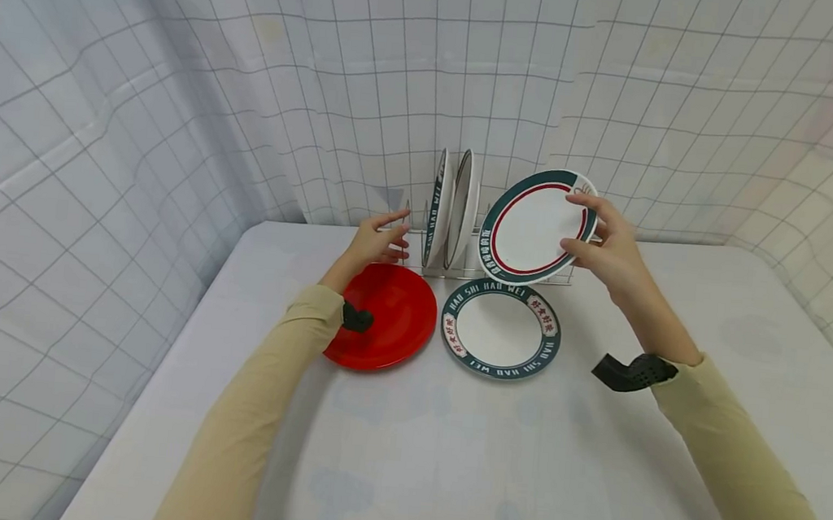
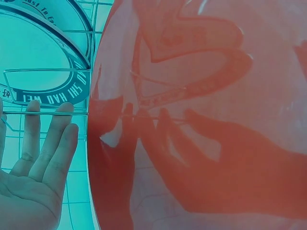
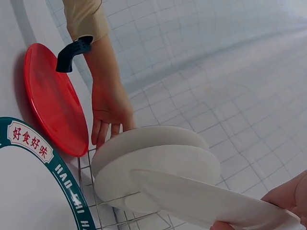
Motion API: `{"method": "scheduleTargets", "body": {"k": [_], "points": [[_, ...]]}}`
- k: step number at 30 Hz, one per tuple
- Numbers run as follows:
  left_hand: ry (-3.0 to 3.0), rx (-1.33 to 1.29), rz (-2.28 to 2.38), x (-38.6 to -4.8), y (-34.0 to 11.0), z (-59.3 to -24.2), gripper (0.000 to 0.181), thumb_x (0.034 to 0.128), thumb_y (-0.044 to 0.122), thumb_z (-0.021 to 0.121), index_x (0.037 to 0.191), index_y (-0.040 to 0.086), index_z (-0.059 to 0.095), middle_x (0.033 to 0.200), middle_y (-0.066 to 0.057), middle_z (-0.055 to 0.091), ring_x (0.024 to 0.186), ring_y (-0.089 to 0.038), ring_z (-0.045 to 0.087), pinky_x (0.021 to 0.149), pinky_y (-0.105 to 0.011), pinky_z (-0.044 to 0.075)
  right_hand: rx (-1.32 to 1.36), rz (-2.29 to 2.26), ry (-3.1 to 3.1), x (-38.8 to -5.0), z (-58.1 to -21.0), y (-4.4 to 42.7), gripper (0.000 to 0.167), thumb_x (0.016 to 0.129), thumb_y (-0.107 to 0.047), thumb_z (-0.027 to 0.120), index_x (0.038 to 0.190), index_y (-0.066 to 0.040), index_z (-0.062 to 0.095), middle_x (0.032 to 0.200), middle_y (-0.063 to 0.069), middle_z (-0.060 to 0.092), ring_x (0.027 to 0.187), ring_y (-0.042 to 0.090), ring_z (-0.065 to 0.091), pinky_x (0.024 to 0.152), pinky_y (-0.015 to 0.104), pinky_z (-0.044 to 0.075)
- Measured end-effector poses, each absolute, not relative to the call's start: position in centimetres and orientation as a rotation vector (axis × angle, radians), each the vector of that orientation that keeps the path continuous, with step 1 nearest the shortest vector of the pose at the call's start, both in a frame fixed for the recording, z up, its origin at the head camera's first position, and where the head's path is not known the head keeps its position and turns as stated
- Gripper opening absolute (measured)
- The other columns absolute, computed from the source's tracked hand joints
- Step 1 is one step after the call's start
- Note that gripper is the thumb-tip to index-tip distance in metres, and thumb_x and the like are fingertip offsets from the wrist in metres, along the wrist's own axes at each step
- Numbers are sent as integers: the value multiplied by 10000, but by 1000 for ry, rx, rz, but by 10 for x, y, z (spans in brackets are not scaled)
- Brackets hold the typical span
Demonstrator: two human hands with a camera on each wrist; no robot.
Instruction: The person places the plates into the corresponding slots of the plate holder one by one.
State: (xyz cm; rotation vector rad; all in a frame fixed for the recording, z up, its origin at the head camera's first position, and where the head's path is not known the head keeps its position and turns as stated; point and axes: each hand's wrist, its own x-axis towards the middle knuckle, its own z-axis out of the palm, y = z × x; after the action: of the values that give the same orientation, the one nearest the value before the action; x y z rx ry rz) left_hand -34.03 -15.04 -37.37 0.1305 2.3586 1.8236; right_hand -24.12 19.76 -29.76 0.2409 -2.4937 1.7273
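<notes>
My right hand (image 1: 612, 247) pinches the right rim of a round white plate (image 1: 536, 229) with a dark green border and a red ring. That plate is tilted over the right part of a wire dish rack (image 1: 560, 279). In the right wrist view its white underside shows. My left hand (image 1: 377, 241) is at the rack's left end. Its fingers (image 2: 57, 124) look mostly straight and touch a rack wire in the left wrist view. Two plates stand upright in the rack, a green-bordered plate (image 1: 434, 221) and another pale plate (image 1: 463, 215) beside it.
A red plate (image 1: 393, 323) lies on the white table (image 1: 430, 465) in front of the left hand. Right of it lies a green-bordered plate (image 1: 499, 328) with lettering, just before the rack. Checked white cloth (image 1: 373, 61) hangs behind and at the sides.
</notes>
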Motion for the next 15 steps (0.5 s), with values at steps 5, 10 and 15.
{"method": "scheduleTargets", "body": {"k": [5,10,15], "points": [[2341,133,1842,-339,-150,-372,479,982,286,546,1448,232,448,1194,-341,589,951,-403,688,890,-500,532,288,1717,-2464,-245,-301,186,579,918,27,559,1444,-149,391,1484,195,329,974,243,589,707,129,559],[2376,133,1825,-340,-149,-374,467,986,292,541,1442,236,458,1159,-324,610,950,-414,685,853,-469,558,336,1670,-2457,-248,-303,178,569,910,33,557,1430,-145,412,1461,235,355,996,330,599,691,128,556],[2396,143,1819,-340,-149,-375,458,984,297,545,1433,237,472,1123,-305,623,947,-419,685,834,-445,571,314,1649,-2455,-249,-302,173,569,906,36,554,1422,-165,422,1410,269,406,958,315,609,652,109,527]]}}
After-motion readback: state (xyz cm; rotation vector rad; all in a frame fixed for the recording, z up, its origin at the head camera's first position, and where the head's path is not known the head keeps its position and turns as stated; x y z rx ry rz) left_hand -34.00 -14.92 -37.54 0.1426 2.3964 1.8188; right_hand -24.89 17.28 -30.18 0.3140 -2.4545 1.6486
